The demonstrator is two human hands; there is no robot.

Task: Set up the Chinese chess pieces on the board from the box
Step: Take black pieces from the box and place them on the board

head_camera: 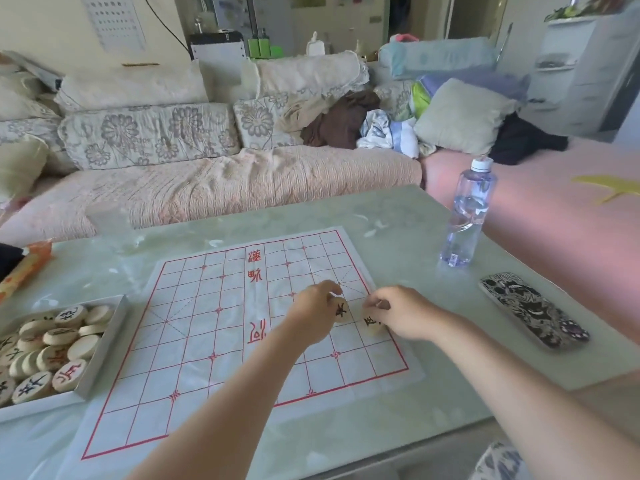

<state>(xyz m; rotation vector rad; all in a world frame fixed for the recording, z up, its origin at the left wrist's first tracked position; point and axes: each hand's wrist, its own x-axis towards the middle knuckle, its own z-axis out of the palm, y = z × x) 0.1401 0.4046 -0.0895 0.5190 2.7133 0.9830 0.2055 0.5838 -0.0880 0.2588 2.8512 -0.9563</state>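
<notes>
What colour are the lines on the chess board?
Red, printed on the white chess board; the head view shows them plainly.

Head view, downward, close over board (pixel 242 323)

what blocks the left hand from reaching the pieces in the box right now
Likely nothing, so yes: only bare board lies between the left hand and the open box. It holds a piece, though, to set down first.
</notes>
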